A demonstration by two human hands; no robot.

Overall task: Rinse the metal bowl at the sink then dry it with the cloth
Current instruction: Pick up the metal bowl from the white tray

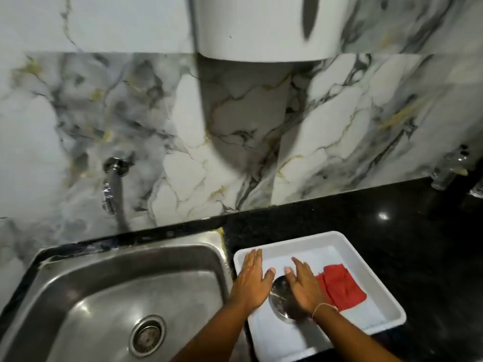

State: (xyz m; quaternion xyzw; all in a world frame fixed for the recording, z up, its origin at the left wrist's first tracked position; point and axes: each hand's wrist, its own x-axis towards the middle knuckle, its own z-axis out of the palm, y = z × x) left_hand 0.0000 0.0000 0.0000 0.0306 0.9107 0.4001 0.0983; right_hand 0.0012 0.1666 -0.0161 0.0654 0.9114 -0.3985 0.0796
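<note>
The metal bowl (279, 296) lies in a white tray (313, 239) on the black counter, right of the sink. My left hand (252, 280) rests flat with fingers spread on the bowl's left side. My right hand (304, 286) lies over its right side, fingers extended, hiding part of the bowl. Neither hand has closed around it. A red cloth (342, 286) lies folded in the tray just right of my right hand. The steel sink (125, 291) sits to the left, dry-looking, with its drain (148, 335) near the front.
A chrome tap (111, 184) sticks out of the marble wall above the sink; no water runs. A white appliance (261, 24) hangs on the wall above. Glass items (449, 165) stand at the far right of the black counter (392, 218).
</note>
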